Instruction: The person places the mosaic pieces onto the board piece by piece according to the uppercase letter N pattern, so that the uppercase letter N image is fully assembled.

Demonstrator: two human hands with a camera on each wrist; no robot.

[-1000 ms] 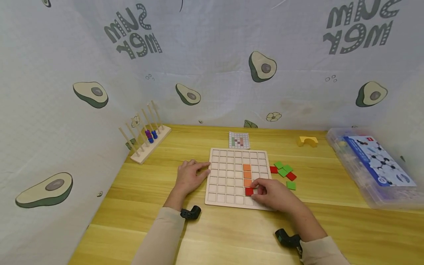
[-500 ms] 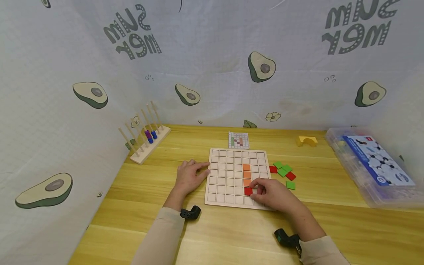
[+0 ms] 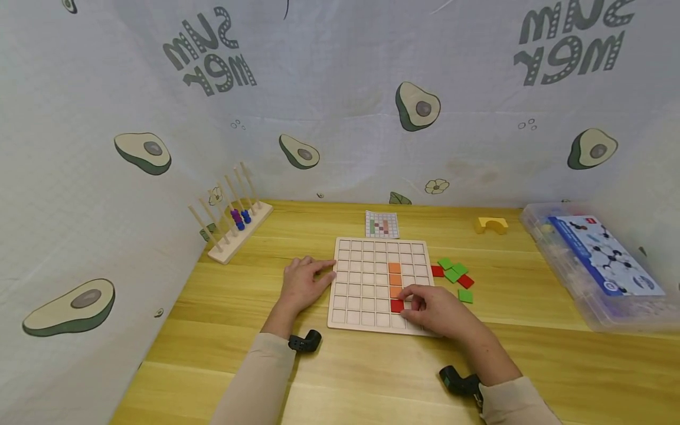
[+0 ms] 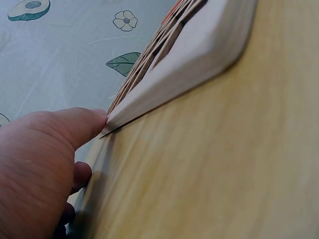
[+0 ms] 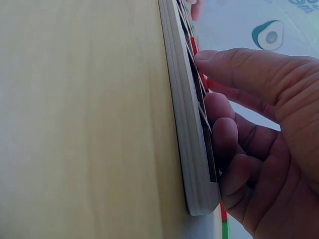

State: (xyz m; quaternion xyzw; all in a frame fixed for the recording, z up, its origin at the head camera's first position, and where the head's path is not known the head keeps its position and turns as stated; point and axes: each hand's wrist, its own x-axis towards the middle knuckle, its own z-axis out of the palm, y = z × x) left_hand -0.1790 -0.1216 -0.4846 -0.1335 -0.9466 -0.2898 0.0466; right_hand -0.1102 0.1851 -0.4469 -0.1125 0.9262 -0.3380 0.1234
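Note:
A wooden grid board lies flat on the table. Three orange tiles fill one of its columns, and a red tile sits directly below them. My right hand pinches this red tile at its right side between thumb and index finger; in the right wrist view, the thumb lies against a red tile. The other right fingers curl by the board's edge. My left hand rests at the board's left side, fingertips touching its edge. In the left wrist view the thumb meets the board's corner.
Several loose green tiles and red tiles lie right of the board. Behind it is a pattern card. A peg stand with beads is at left; a yellow arch block and plastic box are at right.
The head view has shifted very slightly. Both hands and the tiles keep practically the same positions on and around the board.

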